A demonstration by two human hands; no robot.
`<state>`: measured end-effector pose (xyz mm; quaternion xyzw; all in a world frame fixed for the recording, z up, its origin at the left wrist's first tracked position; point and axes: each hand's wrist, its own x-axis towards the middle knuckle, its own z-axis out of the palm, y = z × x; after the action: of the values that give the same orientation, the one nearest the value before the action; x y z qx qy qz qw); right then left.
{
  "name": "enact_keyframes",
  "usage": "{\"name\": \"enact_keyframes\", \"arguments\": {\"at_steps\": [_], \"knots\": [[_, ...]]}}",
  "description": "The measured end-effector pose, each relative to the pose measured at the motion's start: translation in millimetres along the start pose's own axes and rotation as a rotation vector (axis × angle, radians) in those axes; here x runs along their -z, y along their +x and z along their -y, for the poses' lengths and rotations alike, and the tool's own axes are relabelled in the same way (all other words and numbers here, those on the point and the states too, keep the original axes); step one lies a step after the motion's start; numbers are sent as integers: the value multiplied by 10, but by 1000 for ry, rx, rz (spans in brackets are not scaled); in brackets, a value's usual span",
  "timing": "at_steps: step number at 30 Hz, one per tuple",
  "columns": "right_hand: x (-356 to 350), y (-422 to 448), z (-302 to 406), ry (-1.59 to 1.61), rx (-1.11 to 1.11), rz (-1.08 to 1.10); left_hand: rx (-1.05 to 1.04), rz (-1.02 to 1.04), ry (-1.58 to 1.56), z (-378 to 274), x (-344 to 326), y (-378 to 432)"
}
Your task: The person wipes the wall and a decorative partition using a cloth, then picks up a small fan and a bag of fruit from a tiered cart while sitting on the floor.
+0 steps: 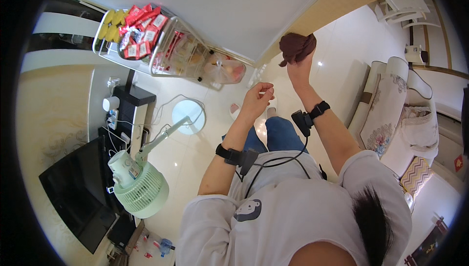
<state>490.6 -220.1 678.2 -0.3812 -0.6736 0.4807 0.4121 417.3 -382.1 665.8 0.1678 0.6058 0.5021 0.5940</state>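
My right hand [301,71] is raised and grips a bunched dark maroon cloth [296,48]. The cloth overlaps the tan edge strip [275,48] of the grey-white wall panel [234,6]; whether it touches the strip I cannot tell. Lower and to the left, my left hand [258,99] hangs in the air with nothing in it, its fingers loosely curled and the thumb apart. Black straps with small devices sit on both forearms, and a black cable [282,161] runs from them across my shirt.
At left stands a white wire cart [152,70] with red snack packets [146,28], a knotted plastic bag [223,69] beside it. A green pedestal fan [141,189], trailing cord and television [78,192] lie further left. At right is a covered sofa [384,108].
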Motion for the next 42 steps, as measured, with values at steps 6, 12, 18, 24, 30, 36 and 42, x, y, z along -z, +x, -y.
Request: {"name": "enact_keyframes", "arguments": {"at_steps": [6, 12, 18, 24, 30, 36, 42], "knots": [[-164, -119, -767, -119, 139, -25, 54, -32, 46, 617, 179, 199], [-288, -317, -1803, 85, -97, 60, 86, -216, -105, 1285, 236, 413], [-434, -524, -2859, 183, -215, 209, 116, -332, -232, 2175, 95, 831], [-626, -613, -3873, -23, -128, 158, 143, -396, -343, 2924, -37, 1217], [-710, -950, -4432, -42, -113, 89, 168, -389, -448, 3785, 142, 1855], [-402, -1748, -4679, -338, -555, 478, 104, -407, -714, 3867, 181, 2545], [-437, -1758, -4746, -376, -270, 680, -146, -554, -741, 4371, 452, 2929]]}}
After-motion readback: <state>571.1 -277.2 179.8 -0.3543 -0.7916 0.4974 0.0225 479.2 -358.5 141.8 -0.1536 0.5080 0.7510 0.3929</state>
